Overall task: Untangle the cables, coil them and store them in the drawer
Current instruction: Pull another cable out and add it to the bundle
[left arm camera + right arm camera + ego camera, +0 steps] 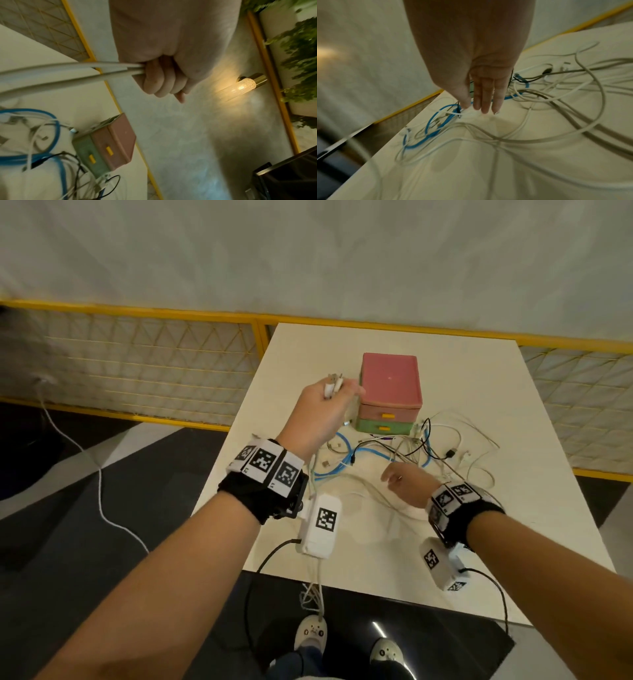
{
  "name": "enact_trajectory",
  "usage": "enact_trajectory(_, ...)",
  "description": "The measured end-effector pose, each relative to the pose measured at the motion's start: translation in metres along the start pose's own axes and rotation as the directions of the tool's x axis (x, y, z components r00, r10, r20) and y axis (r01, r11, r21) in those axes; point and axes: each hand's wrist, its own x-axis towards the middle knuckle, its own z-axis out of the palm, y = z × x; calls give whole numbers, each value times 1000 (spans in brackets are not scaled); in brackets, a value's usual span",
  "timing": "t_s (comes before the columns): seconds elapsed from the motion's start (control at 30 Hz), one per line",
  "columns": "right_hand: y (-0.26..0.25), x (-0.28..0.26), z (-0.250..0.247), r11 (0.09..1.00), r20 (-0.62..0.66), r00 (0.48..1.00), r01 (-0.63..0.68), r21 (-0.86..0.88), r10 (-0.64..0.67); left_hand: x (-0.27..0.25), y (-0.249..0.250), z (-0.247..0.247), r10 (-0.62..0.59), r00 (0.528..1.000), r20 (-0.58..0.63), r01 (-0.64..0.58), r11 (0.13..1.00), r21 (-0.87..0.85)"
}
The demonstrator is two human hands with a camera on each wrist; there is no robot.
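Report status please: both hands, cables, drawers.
Left hand grips white cable ends, raised. Right hand open over tangle. Drawer unit: both drawers closed. Blue cable knotted among the others.

My left grip [320, 409] hides most of the white cables [68, 70] it closes on; their far ends run off the left wrist picture's edge. The tangle [530, 108] blurs under my right grip [481, 88], individual plugs unreadable.

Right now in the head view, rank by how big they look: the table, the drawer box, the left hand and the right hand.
1. Table, largest by far.
2. Left hand, gripping white cable ends; it is raised nearer the camera, which inflates it.
3. Drawer box, close to the left hand in apparent size, so that order is unsure.
4. Right hand, smallest.
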Motion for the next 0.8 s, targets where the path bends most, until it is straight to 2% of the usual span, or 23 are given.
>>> enact_trajectory(0.07, 8, 18, 3, 997, -35, 996, -78, 4, 78, 1, -8, 4, -24, 1000, 20, 24, 1000, 1)
enact_trajectory(0.17, 6, 28, 6, 982, 15, 983, -181, -60, 183, 5, -13, 7, -39, 995, 88, 41, 999, -17)
enact_trajectory(0.3, 1, 35, 12, 970, 34, 974, -221, -102, 225, 11, -16, 9, -30, 986, 162, 39, 998, -52)
enact_trajectory(0.37, 1, 37, 16, 971, -12, 971, -238, -34, 237, 13, -18, 9, -25, 984, 174, 38, 997, -72)
enact_trajectory(0.5, 6, 33, 24, 936, -144, 944, -257, 242, 297, 16, -20, 11, -14, 989, 149, 25, 997, -71)
enact_trajectory(0.57, 5, 29, 24, 920, -178, 932, -256, 297, 316, 17, -21, 10, -4, 992, 128, 13, 998, -67)
enact_trajectory(0.67, -2, 19, 5, 919, -314, 911, -144, 366, 267, 17, -17, 7, 45, 996, 82, -42, 998, -38)
enact_trajectory(0.8, -23, -8, -45, 915, -599, 795, 166, 367, 96, 15, -6, 12, 144, 989, -20, -144, 990, -2)
